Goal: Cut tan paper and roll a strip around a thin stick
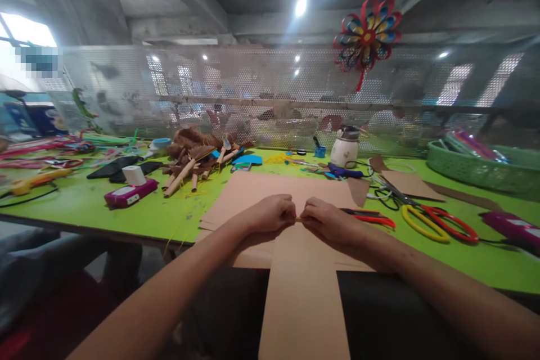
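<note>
My left hand (272, 214) and my right hand (327, 220) meet at the far end of a long brown paper strip (304, 292) that runs toward me over the table edge. Both hands are closed, pinching the strip's end between fingers and thumbs. Under them lie larger brown paper sheets (253, 191) on the green table (139, 214).
Scissors with red and yellow handles (434, 222) and a red tool (371, 217) lie right of my hands. A green basket (476, 171) stands far right, a white jar (343, 149) at the back, rolled brown paper pieces (189, 166) and a purple box (130, 193) at left. A paper pinwheel (366, 34) hangs on the mesh.
</note>
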Demonstrator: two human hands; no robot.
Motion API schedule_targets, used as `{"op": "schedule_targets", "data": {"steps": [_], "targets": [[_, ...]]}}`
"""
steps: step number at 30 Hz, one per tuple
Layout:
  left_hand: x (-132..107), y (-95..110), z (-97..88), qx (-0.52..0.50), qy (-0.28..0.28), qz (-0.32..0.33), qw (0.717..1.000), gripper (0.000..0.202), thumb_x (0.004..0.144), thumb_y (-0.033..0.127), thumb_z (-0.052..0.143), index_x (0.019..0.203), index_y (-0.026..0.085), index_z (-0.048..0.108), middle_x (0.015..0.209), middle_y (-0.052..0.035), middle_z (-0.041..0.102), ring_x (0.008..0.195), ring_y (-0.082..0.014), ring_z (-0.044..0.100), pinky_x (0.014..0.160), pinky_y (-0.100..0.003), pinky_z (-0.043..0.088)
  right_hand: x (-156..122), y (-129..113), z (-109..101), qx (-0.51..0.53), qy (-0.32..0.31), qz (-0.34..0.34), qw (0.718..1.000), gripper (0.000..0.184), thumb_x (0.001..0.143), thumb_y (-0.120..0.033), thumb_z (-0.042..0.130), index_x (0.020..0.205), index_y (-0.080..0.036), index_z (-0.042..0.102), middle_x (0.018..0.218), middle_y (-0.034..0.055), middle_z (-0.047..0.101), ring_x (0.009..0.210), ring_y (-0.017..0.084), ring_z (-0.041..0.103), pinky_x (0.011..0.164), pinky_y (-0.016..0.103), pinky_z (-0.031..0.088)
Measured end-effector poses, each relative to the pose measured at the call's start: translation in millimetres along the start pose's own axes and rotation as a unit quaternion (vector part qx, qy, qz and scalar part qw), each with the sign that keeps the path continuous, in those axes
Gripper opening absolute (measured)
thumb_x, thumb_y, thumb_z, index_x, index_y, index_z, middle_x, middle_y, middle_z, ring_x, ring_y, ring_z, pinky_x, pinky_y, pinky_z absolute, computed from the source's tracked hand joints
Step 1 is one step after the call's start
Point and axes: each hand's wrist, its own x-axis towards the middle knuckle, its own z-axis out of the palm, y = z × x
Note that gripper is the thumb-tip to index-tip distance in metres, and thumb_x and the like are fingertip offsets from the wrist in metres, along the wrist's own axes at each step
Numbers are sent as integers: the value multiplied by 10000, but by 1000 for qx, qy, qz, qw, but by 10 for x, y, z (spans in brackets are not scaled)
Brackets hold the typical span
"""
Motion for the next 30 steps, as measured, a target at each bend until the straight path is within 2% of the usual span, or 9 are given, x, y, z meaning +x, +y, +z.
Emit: {"op": "schedule_targets", "data": {"steps": [7, 13, 21, 30], "targets": [[2, 41, 30, 49, 6, -5, 999, 126, 838, 194, 513, 762, 150, 605, 772, -18, 514, 698, -120, 490, 617, -207, 362, 83, -35, 12, -5, 8, 16, 1000, 108, 882, -205, 510, 797, -164, 562, 817, 43, 547, 749, 150, 499, 683, 267, 410], [-6, 47, 41, 29, 3, -10, 1000, 123, 835, 175, 511, 741, 154, 586, 781, -18, 507, 724, -123, 494, 633, -205, 370, 84, 47, 37, -14, -11, -2, 1000, 136, 863, -143, 475, 764, -170, 564, 823, 37, 540, 742, 138, 489, 674, 253, 393], [-37, 55, -5, 1, -1, -14, 1000, 136, 853, 178, 489, 784, 156, 605, 801, -25, 506, 733, -126, 497, 654, -213, 380, -17, 11, -36, -6, -6, 54, 999, 86, 845, -151, 467, 769, -188, 480, 799, 12, 501, 679, 125, 442, 599, 242, 354], [-135, 42, -39, -43, 7, -6, 999, 162, 878, 195, 461, 860, 158, 618, 855, -37, 511, 747, -128, 492, 685, -227, 391, -146, 28, -129, -3, -28, 49, 998, 129, 890, -179, 421, 775, -189, 479, 843, 30, 495, 722, 140, 456, 651, 268, 382]]}}
